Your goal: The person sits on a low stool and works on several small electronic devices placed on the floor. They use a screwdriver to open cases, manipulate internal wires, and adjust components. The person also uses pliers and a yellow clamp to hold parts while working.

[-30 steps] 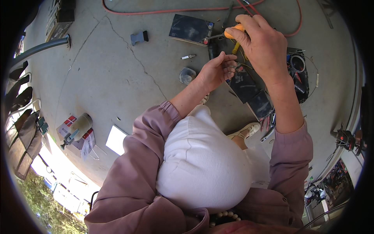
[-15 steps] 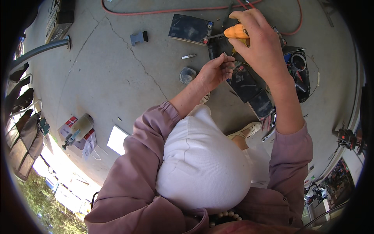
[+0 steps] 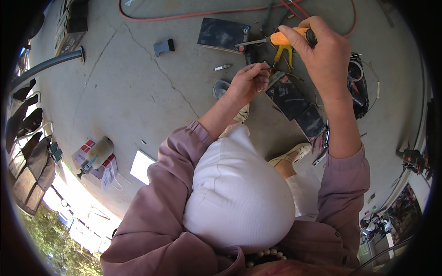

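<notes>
In my right hand (image 3: pixel 324 55) is a screwdriver (image 3: pixel 289 37) with an orange handle and a long metal shaft. The shaft points left, its tip showing over the right end of a dark box-shaped battery (image 3: pixel 222 34). Just below the handle is a yellow-handled tool (image 3: pixel 284 56), partly covered. My left hand (image 3: pixel 248 82) is closed in a pinch near that tool. Something small and thin sits at its fingertips, too small to name, with a thin wire close by. Right of the left hand lies another dark box-shaped battery (image 3: pixel 287 96).
A spark-plug-like metal piece (image 3: pixel 223 67), a blue-grey clip-shaped part (image 3: pixel 164 47) and a round clear container (image 3: pixel 220 89) lie on the cracked concrete floor (image 3: pixel 124 92). A red hose (image 3: pixel 184 17) curves across the back. Black parts (image 3: pixel 358 94) lie to the right.
My right hand has moved slightly right, turning the screwdriver so more of its shaft and handle shows. The yellow-handled tool is more exposed. My left hand has shifted slightly left, still pinched.
</notes>
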A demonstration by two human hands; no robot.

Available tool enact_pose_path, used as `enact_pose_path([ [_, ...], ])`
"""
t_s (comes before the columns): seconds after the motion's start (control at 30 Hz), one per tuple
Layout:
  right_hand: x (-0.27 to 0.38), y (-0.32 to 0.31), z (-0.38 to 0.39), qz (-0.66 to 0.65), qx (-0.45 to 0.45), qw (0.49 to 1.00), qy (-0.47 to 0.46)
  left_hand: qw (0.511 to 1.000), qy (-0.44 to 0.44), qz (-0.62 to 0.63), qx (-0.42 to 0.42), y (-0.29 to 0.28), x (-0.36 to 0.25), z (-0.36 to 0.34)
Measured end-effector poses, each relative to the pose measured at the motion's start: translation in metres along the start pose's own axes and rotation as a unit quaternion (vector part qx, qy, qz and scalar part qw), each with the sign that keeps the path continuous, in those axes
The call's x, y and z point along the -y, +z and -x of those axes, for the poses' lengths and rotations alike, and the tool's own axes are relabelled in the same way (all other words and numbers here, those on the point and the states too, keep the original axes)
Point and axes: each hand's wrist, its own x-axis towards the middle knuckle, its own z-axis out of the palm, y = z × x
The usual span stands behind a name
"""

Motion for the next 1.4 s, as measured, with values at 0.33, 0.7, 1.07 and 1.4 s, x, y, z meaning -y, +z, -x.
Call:
enact_pose_path([
  [0.33, -0.001, 0.009, 0.007, 0.013, -0.006, 1.000, -0.021, 0.997, 0.001, 0.007, 0.079, 0.035, -0.012, -0.004],
  [0.7, 0.006, 0.017, 0.008, -0.002, 0.001, 1.000, -0.016, 0.998, -0.019, 0.023, 0.062, 0.026, -0.005, -0.004],
  [1.07, 0.021, 0.017, 0.004, 0.037, 0.027, 0.998, -0.042, 0.988, -0.012, 0.125, 0.086, 0.036, -0.018, -0.001],
  [1.4, 0.018, 0.004, -0.002, -0.142, 0.148, 0.979, -0.009, 0.986, -0.023, 0.148, 0.078, 0.074, -0.030, 0.012],
])
